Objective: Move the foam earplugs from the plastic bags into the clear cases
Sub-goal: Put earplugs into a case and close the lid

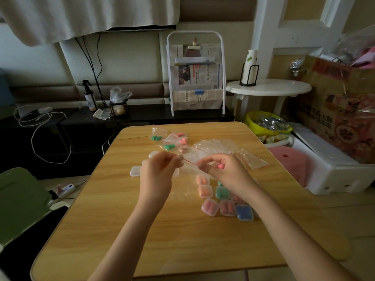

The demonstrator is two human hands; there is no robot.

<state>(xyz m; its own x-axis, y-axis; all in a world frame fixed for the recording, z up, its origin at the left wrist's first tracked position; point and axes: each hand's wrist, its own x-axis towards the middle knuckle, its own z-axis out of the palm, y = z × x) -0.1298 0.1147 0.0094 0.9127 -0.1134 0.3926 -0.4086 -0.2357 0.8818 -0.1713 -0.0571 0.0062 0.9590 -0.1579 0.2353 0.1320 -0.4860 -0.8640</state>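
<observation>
The left hand (160, 165) pinches one end of a clear plastic bag (189, 164) between thumb and forefinger. The right hand (225, 169) grips the bag's other end with its fingertips, and a pink earplug (220, 165) sits tucked in the curl of that hand's fingers. The bag is stretched between both hands, raised above the wooden table (142, 220). Just below the right hand lie closed clear cases (223, 201) in a cluster, filled with orange, green, pink and blue earplugs. Empty cases (135, 170) lie beside the left hand. Behind the hands, emptied bags (221, 146) lie heaped, and further back sealed bags (168, 138) hold green and pink earplugs. Beyond the table a rack (195, 74) holds newspapers; their print is too small to read. The cardboard box (336, 110) at right bears printed characters, not legible
</observation>
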